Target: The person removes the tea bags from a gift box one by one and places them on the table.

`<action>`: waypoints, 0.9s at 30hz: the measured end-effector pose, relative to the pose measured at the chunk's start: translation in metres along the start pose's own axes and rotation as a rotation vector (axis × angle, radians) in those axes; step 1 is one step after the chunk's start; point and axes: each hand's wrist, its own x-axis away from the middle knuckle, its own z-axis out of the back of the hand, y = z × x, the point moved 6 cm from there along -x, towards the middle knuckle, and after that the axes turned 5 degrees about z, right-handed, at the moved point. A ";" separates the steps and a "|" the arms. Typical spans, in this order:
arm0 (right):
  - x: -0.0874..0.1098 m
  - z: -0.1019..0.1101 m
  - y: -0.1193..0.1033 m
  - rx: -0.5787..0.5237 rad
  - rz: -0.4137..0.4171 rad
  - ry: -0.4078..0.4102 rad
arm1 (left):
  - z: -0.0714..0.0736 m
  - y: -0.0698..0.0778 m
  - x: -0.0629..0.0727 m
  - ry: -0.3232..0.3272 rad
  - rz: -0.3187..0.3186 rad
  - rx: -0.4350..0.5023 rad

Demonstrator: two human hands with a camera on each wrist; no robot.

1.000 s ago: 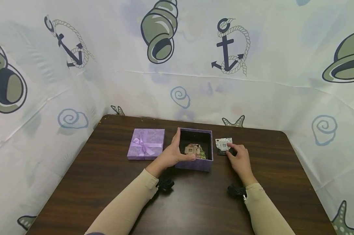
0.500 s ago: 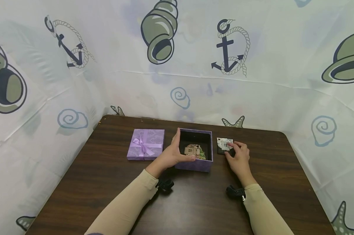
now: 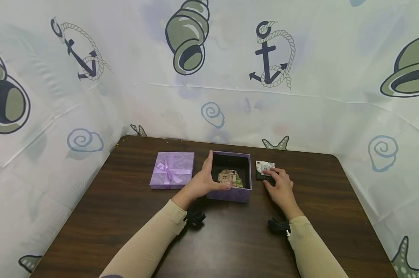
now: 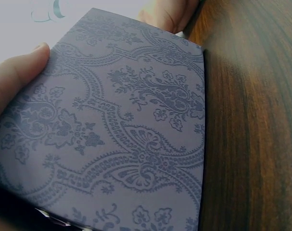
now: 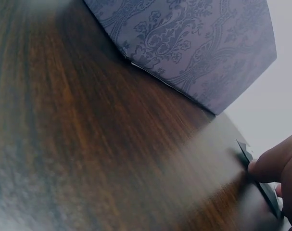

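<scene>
An open purple gift box with a black inside stands near the middle back of the table. My left hand lies around its near left corner, fingers straight along the left side and thumb along the front rim. In the left wrist view the thumb lies at the top edge of the patterned box wall. To the right of the box, my right hand pinches a small flat packet, white with a house print and a black lower part. The right wrist view shows the packet's dark edge at the thumb.
Inside the box lie small house-printed pieces with some green. Left of the box sits its purple lid with a ribbon bow. The dark wooden table is backed by a printed cloth with anchors and shells.
My right hand has first shifted the packet slightly right, then its fingers have slid left over the packet's near part. My left hand and the box have stayed in place.
</scene>
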 end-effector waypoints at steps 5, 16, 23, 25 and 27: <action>-0.002 -0.002 0.001 0.005 -0.004 -0.011 | 0.002 -0.001 0.000 0.007 -0.004 -0.005; -0.005 -0.006 0.002 0.016 -0.002 -0.004 | 0.005 0.000 0.000 0.002 -0.008 -0.007; -0.002 0.002 0.002 -0.103 -0.017 0.090 | 0.003 -0.001 -0.001 0.000 -0.006 0.000; 0.001 0.005 0.003 -0.156 -0.032 0.136 | 0.002 -0.001 -0.001 -0.003 0.001 -0.001; 0.002 0.007 0.001 -0.202 -0.042 0.169 | 0.002 0.000 0.000 -0.001 0.007 -0.006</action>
